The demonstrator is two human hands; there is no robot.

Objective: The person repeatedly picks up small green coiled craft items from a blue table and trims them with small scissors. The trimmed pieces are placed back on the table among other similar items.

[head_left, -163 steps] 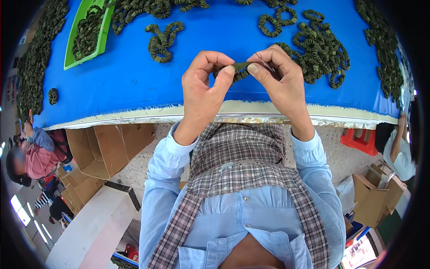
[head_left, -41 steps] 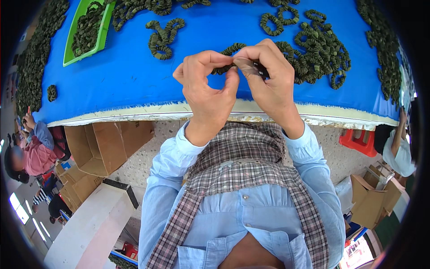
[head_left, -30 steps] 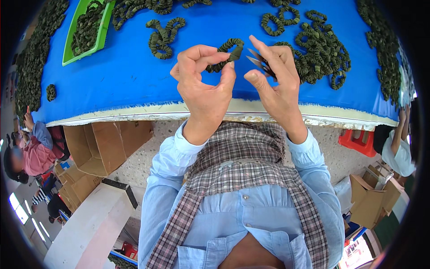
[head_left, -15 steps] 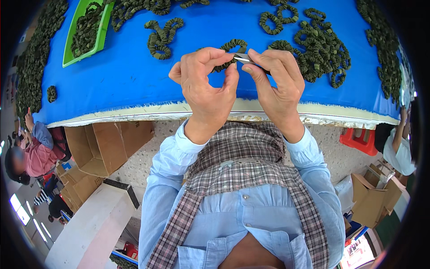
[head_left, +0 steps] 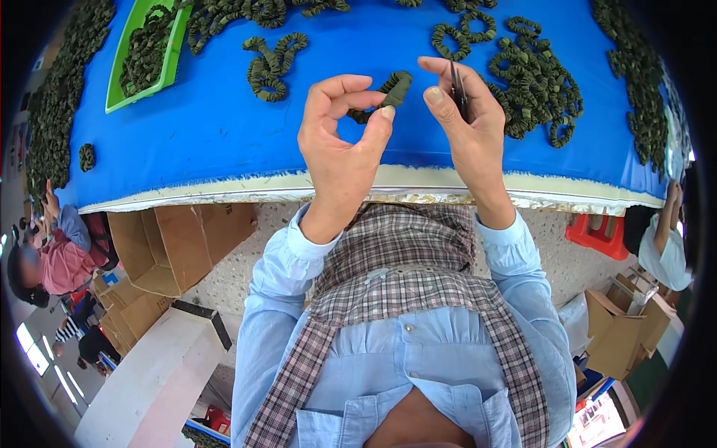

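Between the thumb and fingers of my left hand (head_left: 336, 142) is a dark green scrunchie (head_left: 400, 86), pinched over the blue tabletop. A smooth, flatter stretch of its fabric shows above my thumb. A hand's width to its right, my right hand (head_left: 478, 138) keeps a small pair of dark thread snips (head_left: 458, 89) against its palm, tips pointing away from me. My right thumb and index finger are spread apart and do not touch the scrunchie. Part of the snips is hidden by the hand.
A pile of green scrunchies (head_left: 532, 82) lies right of my hands, and a small cluster (head_left: 267, 75) to the left. Farther left stands a green tray (head_left: 176, 54) of them. Large heaps line both table ends. Cardboard boxes (head_left: 175, 246) stand below the table edge; co-workers sit at both sides.
My right hand has drawn away to the right from the scrunchie, and the snips have swung from pointing at it to pointing away from me. The scrunchie has turned in my left fingers.
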